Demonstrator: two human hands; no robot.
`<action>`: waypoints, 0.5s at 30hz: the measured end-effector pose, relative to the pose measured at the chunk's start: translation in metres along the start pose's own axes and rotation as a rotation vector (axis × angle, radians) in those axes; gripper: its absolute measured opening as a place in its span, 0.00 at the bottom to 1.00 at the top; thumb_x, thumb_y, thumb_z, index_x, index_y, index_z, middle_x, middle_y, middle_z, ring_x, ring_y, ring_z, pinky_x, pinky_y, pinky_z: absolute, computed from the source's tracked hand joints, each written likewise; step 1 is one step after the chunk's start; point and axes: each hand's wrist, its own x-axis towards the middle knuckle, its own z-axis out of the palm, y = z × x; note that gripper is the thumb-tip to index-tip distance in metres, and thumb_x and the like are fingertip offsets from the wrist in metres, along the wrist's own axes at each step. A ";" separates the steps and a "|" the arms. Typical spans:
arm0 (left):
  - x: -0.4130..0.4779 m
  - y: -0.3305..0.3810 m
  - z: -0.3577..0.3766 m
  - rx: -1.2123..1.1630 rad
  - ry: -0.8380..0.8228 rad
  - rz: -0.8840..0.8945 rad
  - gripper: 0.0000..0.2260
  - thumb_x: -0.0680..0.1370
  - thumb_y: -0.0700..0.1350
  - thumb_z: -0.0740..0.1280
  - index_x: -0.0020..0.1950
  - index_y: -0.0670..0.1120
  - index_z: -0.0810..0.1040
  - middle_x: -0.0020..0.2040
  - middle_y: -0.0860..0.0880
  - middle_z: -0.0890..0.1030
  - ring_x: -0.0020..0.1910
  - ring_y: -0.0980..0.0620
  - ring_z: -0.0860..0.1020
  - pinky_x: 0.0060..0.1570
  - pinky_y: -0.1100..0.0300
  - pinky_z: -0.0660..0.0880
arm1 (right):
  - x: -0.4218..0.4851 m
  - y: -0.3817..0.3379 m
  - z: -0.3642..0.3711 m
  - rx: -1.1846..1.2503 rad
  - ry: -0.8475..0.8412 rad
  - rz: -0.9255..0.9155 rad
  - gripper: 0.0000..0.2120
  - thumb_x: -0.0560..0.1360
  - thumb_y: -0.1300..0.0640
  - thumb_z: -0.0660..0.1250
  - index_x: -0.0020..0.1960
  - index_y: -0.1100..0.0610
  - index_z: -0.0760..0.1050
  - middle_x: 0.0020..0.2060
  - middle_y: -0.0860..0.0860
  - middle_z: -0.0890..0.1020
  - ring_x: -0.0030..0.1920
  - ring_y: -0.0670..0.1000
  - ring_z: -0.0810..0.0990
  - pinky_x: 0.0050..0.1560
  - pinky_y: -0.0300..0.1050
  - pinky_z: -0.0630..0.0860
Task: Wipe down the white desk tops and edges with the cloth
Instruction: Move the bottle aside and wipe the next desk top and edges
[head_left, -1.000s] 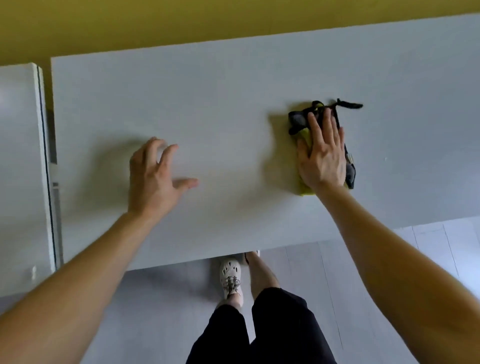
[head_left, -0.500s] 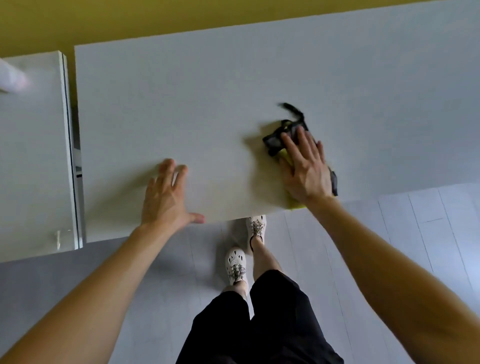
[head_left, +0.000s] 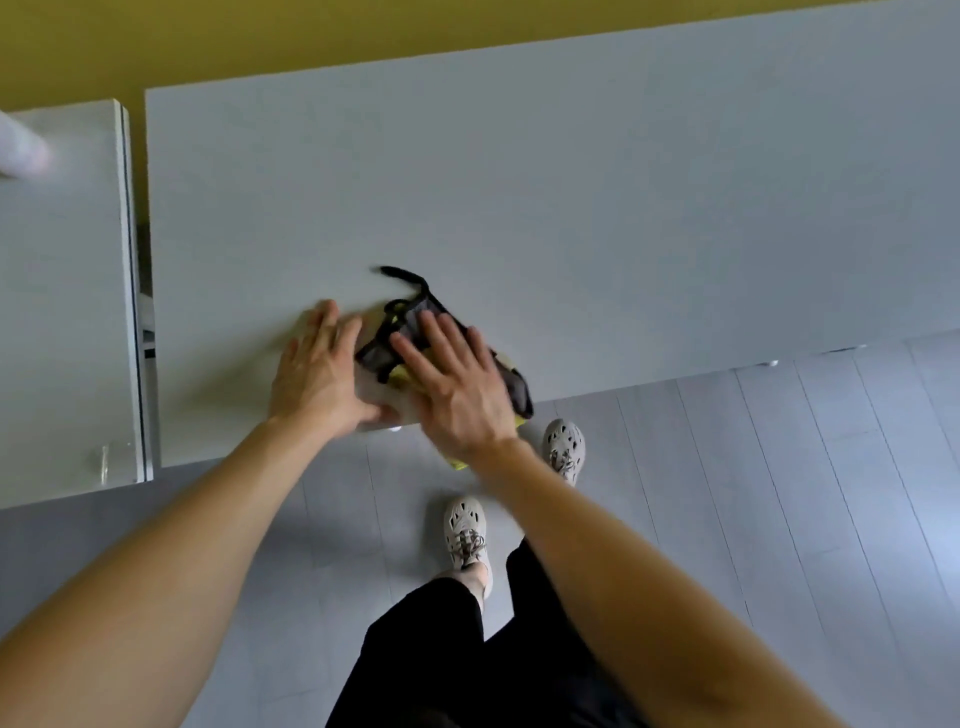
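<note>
A dark grey and yellow cloth (head_left: 400, 332) with a black loop lies near the front edge of the wide white desk (head_left: 571, 197). My right hand (head_left: 457, 384) presses flat on the cloth with straight fingers, and a yellow corner hangs over the desk edge below my wrist. My left hand (head_left: 317, 369) rests flat on the desk top just left of the cloth, its thumb at the front edge.
A second white desk (head_left: 62, 312) stands to the left, separated by a narrow gap. A yellow wall runs behind both desks. A blurred pale object (head_left: 21, 150) lies at that desk's far left. My legs and pale shoes stand on the grey plank floor (head_left: 779, 493).
My right hand has slid the cloth left and toward the front edge. My left hand has shifted right, and the two hands now sit close together.
</note>
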 end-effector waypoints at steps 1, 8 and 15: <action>0.000 0.000 0.000 -0.010 -0.006 0.011 0.65 0.60 0.66 0.87 0.87 0.48 0.56 0.90 0.43 0.48 0.89 0.44 0.45 0.86 0.43 0.53 | -0.006 0.029 -0.009 -0.011 0.006 0.011 0.31 0.86 0.41 0.60 0.87 0.43 0.58 0.88 0.56 0.56 0.87 0.59 0.55 0.86 0.63 0.50; 0.008 0.002 0.003 0.037 0.027 -0.013 0.66 0.51 0.65 0.89 0.81 0.45 0.62 0.85 0.39 0.58 0.87 0.41 0.53 0.80 0.39 0.64 | -0.053 0.239 -0.101 -0.079 0.137 0.562 0.34 0.86 0.33 0.53 0.88 0.46 0.56 0.86 0.60 0.58 0.87 0.61 0.56 0.85 0.66 0.54; 0.016 0.048 -0.015 0.304 -0.197 -0.221 0.65 0.56 0.63 0.89 0.82 0.41 0.58 0.84 0.41 0.56 0.85 0.42 0.59 0.72 0.42 0.74 | -0.037 0.130 -0.054 -0.014 -0.028 -0.029 0.32 0.87 0.46 0.61 0.88 0.48 0.57 0.87 0.62 0.54 0.88 0.62 0.51 0.87 0.61 0.50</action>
